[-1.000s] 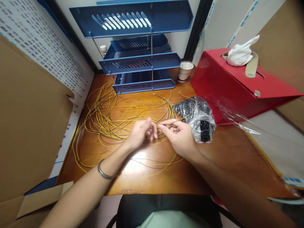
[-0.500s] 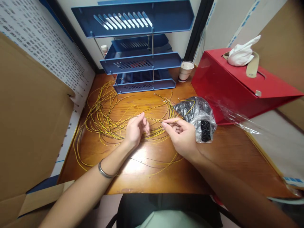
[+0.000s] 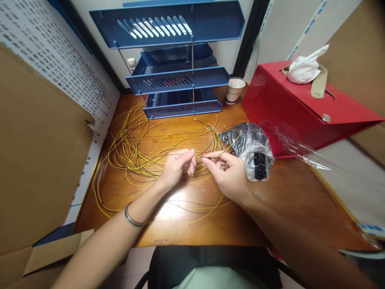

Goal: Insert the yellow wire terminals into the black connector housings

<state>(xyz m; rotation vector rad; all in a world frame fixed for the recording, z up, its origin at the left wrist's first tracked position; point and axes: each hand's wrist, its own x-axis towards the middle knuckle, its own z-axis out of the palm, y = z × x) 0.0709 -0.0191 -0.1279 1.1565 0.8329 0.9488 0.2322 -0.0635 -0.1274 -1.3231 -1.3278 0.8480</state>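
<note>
My right hand [image 3: 231, 173] pinches a thin yellow wire [image 3: 231, 146] between thumb and forefinger; its free end curves up past the hand toward the bag. Just to the left, my left hand [image 3: 177, 168] has thumb and forefinger closed together, their tips a short way from the right fingertips. Whatever sits in that left pinch is too small to make out. Under and behind both hands lies a loose coil of yellow and dark wires [image 3: 129, 150], with small metal tips bunched at its right end. A clear plastic bag of small black parts [image 3: 261, 160] lies beside my right hand.
Blue stacked trays [image 3: 180, 107] stand at the back of the wooden table [image 3: 192, 235]. A paper cup [image 3: 234, 91] is beside them. On the right is a red tissue box [image 3: 279, 108], with clear film hanging by it. Cardboard [image 3: 42, 140] flanks the left side.
My left hand has moved right, bringing its fingertips closer to the right hand's. My right hand has shifted slightly left, and the wire's free end has moved a little with it.
</note>
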